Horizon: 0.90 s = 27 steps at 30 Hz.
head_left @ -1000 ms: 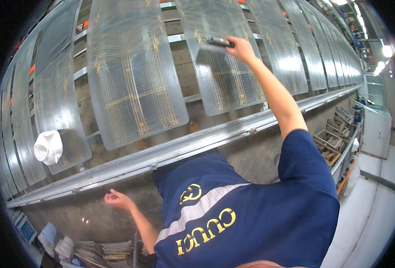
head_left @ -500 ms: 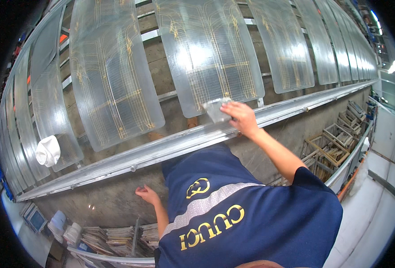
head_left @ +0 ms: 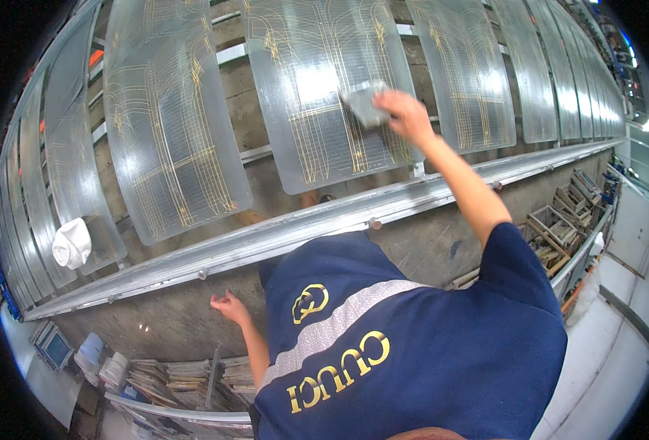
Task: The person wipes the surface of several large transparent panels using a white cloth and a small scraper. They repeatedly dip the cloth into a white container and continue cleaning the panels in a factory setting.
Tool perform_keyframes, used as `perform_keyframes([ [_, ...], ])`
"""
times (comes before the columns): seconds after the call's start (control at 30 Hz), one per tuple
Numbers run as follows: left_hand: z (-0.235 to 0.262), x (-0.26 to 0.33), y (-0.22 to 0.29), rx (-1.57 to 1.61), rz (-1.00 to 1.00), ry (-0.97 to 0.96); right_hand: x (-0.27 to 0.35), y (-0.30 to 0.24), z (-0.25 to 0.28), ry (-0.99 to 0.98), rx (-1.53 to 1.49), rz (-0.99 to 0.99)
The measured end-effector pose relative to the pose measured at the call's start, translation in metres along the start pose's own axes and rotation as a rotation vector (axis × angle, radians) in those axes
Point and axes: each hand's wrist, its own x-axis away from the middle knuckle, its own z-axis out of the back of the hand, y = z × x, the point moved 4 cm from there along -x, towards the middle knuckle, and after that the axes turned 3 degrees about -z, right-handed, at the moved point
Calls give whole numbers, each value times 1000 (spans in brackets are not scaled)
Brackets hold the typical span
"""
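Grey plate [head_left: 363, 107] shifted forward, corner leftward, long axis unclear

navy shirt [head_left: 449, 352] | row of gold capital letters [head_left: 329, 380] | gold emblem [head_left: 310, 303]

metal rack [head_left: 280, 231] with crossbars [head_left: 231, 53], spanning left to right. translucent grey panels [head_left: 170, 110], several yellow-lined, laid side by side across it. white rounded object [head_left: 72, 243] on near end of one at left.

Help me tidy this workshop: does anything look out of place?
Possibly the white container, sitting on the near end of a panel at left: no similar container shows on the other panels. I see no spill.
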Motion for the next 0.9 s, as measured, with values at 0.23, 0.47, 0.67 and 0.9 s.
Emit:
perform_keyframes([
  [0.23,-17,1,-23,-42,-20,-102,128,-90,33,-111,-51,-194],
  [0.47,11,-41,-5,-8,-111,-56,-38,-1,42,160,-107,-246],
  [0.67,30,-42,11,63,-88,-86,-175,57,13,95,83,-317],
  [0.9,12,7,-71,-56,31,-198,-14,-26,-17,81,-2,34],
])
